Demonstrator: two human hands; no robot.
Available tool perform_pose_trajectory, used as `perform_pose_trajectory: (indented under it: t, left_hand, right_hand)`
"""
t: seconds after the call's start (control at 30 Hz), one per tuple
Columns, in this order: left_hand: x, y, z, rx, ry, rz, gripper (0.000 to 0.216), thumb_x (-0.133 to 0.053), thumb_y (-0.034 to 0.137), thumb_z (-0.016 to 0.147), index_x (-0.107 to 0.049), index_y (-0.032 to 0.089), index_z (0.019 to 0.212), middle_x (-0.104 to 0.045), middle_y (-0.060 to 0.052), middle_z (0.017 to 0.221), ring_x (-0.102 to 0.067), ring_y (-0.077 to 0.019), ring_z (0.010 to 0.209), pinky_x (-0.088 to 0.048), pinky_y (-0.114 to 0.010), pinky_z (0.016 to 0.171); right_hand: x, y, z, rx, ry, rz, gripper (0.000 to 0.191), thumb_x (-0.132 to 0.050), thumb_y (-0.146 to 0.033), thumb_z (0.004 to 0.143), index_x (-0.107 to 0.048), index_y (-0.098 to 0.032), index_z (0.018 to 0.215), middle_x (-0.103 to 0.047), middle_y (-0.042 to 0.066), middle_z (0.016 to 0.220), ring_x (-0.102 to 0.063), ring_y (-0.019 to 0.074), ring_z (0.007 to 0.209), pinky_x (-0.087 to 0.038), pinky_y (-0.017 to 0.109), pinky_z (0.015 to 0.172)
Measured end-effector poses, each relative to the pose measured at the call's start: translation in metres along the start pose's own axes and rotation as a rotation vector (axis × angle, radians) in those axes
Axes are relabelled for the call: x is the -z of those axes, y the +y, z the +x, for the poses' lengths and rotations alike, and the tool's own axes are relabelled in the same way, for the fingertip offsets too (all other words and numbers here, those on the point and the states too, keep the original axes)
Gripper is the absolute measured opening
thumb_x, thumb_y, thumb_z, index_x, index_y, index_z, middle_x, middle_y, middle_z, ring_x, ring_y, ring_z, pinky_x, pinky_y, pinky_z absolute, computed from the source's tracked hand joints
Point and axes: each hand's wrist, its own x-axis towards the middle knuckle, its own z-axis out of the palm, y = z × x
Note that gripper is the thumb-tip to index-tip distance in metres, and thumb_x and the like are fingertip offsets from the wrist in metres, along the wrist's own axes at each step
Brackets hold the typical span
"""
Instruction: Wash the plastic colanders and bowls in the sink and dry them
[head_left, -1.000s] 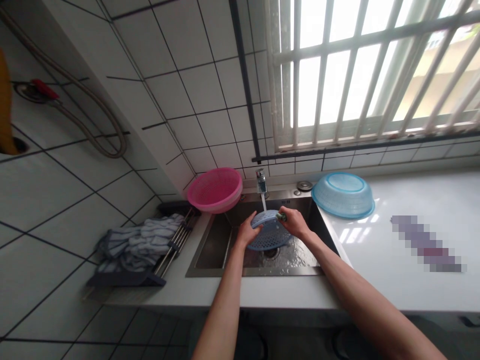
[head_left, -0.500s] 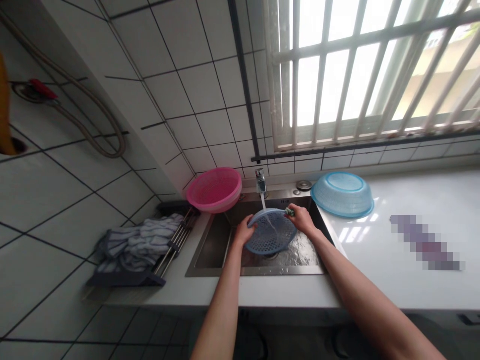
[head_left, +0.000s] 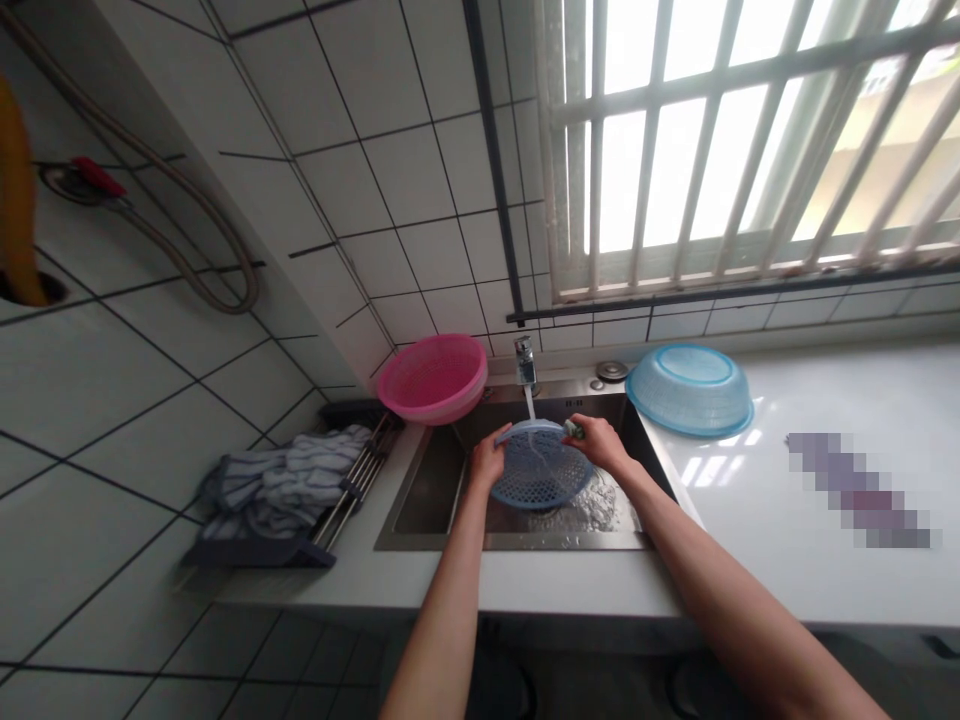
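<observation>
A blue plastic colander (head_left: 541,470) is tilted over the sink, its perforated inside facing me. My left hand (head_left: 488,460) is closed on its left rim. At the upper right rim, my right hand (head_left: 598,442) is closed on a small green-and-white wad (head_left: 574,429), perhaps a cloth or sponge, pressed against the rim. Water runs from the faucet (head_left: 525,360) into the colander and drains into the steel sink (head_left: 427,500) below.
A pink basket (head_left: 435,378) stands at the sink's back left corner. An upside-down light-blue basin (head_left: 688,388) sits on the counter at right, with a blurred-out object beyond. Striped cloths (head_left: 292,475) lie on a rack (head_left: 358,488) at left.
My right hand and the wad have slid slightly left along the colander's rim. The left hand keeps its hold, and the water still runs.
</observation>
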Motion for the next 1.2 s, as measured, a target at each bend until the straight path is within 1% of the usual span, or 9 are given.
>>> perform_pose_trajectory:
  t: [0.1,0.3,0.47,0.57,0.73,0.83,0.9,1.0,1.2]
  left_hand:
    - [-0.002,0.001,0.0,-0.01,-0.022,-0.029,0.039,-0.06,0.017,0.098,-0.073,0.025,0.133,-0.07,-0.005,0.14,-0.064,-0.0226,0.135,-0.048,-0.039,0.118]
    - [-0.009,0.002,-0.004,-0.069,-0.064,-0.067,0.061,-0.077,0.018,0.084,-0.066,0.024,0.144,-0.067,-0.009,0.146,-0.069,-0.0275,0.128,-0.053,-0.042,0.113]
    - [-0.011,-0.004,-0.002,-0.074,-0.133,-0.08,0.041,-0.068,0.019,0.09,-0.075,0.024,0.131,-0.071,-0.008,0.139,-0.066,-0.0267,0.133,-0.048,-0.042,0.118]
    - [-0.009,-0.008,0.001,-0.067,-0.097,-0.081,0.041,-0.067,0.019,0.092,-0.075,0.023,0.131,-0.07,-0.008,0.14,-0.065,-0.0249,0.134,-0.047,-0.04,0.119]
    - [-0.005,-0.008,0.002,-0.032,-0.013,-0.072,0.044,-0.063,0.021,0.095,-0.07,0.021,0.139,-0.069,-0.009,0.143,-0.064,-0.0231,0.135,-0.047,-0.037,0.119]
    - [-0.006,-0.003,-0.003,-0.08,-0.05,-0.05,0.065,-0.075,0.033,0.09,-0.058,0.023,0.152,-0.065,-0.011,0.149,-0.063,-0.0258,0.137,-0.047,-0.037,0.117]
    - [-0.006,0.005,-0.007,-0.115,-0.046,-0.034,0.077,-0.08,0.043,0.087,-0.052,0.023,0.156,-0.061,-0.013,0.153,-0.061,-0.0283,0.138,-0.048,-0.039,0.116]
    - [-0.001,0.024,-0.009,-0.166,0.069,-0.026,0.063,-0.068,0.049,0.096,-0.055,0.022,0.152,-0.062,-0.013,0.151,-0.064,-0.0278,0.132,-0.05,-0.04,0.112]
    - [0.026,0.097,0.009,-0.384,0.381,0.076,0.052,-0.056,0.019,0.094,-0.055,0.024,0.146,-0.061,-0.009,0.149,-0.067,-0.023,0.119,-0.054,-0.039,0.106]
  right_hand:
    - [0.004,0.007,0.003,-0.028,0.053,-0.019,0.02,-0.079,-0.045,0.087,-0.072,-0.028,0.094,-0.076,0.002,0.086,-0.066,0.0204,0.076,-0.028,0.025,0.061]
    - [0.003,-0.017,-0.003,0.186,0.14,-0.033,0.01,-0.073,-0.036,0.092,-0.072,-0.027,0.094,-0.075,0.002,0.096,-0.067,0.0189,0.083,-0.034,0.025,0.067]
    - [-0.002,-0.022,-0.004,0.283,0.088,0.086,0.013,-0.073,-0.033,0.091,-0.074,-0.029,0.103,-0.077,0.002,0.103,-0.07,0.0201,0.091,-0.042,0.025,0.076]
    - [-0.002,-0.002,0.002,0.163,0.078,0.194,0.023,-0.078,-0.036,0.086,-0.075,-0.028,0.107,-0.079,0.001,0.098,-0.071,0.0208,0.088,-0.045,0.025,0.076]
    - [-0.001,0.028,0.01,-0.028,0.081,0.169,0.021,-0.078,-0.042,0.084,-0.073,-0.023,0.09,-0.076,0.002,0.083,-0.067,0.0193,0.077,-0.039,0.024,0.066]
    - [-0.003,0.028,0.011,-0.033,0.127,0.151,0.023,-0.076,-0.045,0.084,-0.071,-0.023,0.088,-0.075,0.002,0.08,-0.064,0.0183,0.073,-0.036,0.024,0.063]
    - [-0.005,0.023,0.01,-0.006,0.142,0.16,0.022,-0.075,-0.045,0.084,-0.071,-0.023,0.088,-0.074,0.001,0.079,-0.063,0.0174,0.071,-0.035,0.024,0.063]
    - [-0.007,0.019,0.009,0.019,0.165,0.179,0.023,-0.074,-0.046,0.084,-0.071,-0.023,0.086,-0.073,0.001,0.077,-0.061,0.0167,0.069,-0.034,0.024,0.061]
    - [-0.003,0.016,0.01,0.115,0.165,0.273,0.026,-0.072,-0.047,0.085,-0.072,-0.021,0.085,-0.072,0.0,0.076,-0.06,0.0165,0.068,-0.037,0.024,0.064]
